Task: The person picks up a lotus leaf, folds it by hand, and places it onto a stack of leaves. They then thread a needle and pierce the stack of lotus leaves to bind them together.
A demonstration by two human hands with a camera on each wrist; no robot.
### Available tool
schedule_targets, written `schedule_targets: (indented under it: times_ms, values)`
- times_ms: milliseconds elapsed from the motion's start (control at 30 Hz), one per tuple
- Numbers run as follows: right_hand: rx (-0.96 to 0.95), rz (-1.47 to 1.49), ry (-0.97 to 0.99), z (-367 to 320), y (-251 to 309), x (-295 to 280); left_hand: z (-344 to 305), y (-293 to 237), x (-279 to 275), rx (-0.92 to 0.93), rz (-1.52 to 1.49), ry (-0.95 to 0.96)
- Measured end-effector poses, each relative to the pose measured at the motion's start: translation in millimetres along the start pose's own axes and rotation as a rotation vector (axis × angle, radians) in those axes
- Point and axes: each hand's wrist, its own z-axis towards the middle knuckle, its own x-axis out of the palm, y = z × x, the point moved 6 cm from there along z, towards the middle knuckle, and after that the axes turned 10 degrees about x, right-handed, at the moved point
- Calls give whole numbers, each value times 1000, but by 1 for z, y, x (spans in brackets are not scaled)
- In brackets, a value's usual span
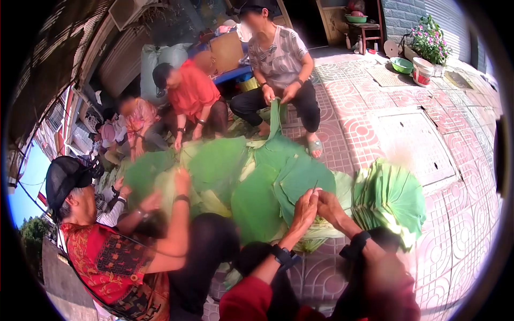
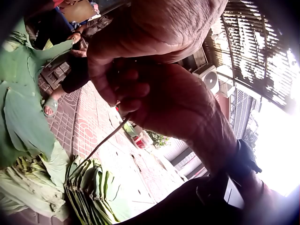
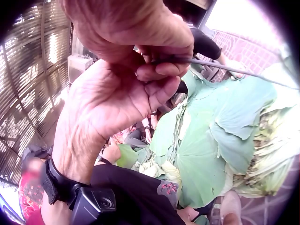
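Observation:
My left hand and right hand meet at the fingertips above the near end of a row of large green lotus leaves. Both hands pinch a thin dark strand between curled fingers. From the fingers the strand runs down towards a folded stack of lotus leaves in the left wrist view, overlapping it there. My own fingers partly hide the pinched part. In the head view, this fan-like stack lies just right of my right hand.
At my left sits a person in a patterned red top, arms over the leaves. Opposite, a person in a printed shirt holds a folded leaf. Several others sit along the row. Patterned paving lies at right, with a bucket farther back.

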Motion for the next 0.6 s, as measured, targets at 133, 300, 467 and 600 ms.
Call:
schedule_targets:
  times_ms: [133,300,467,600]
  values:
    - [8,4,-4,-3,2,-1,-2,0,0,-18,12,12]
    - [-3,-21,21,-4,10,-2,-2,0,1,1,35,-5]
    - [-7,-45,14,-4,10,-3,-1,-2,1,16,47,-13]
    - [-33,-55,5,-5,14,-2,-1,2,1,49,62,-26]
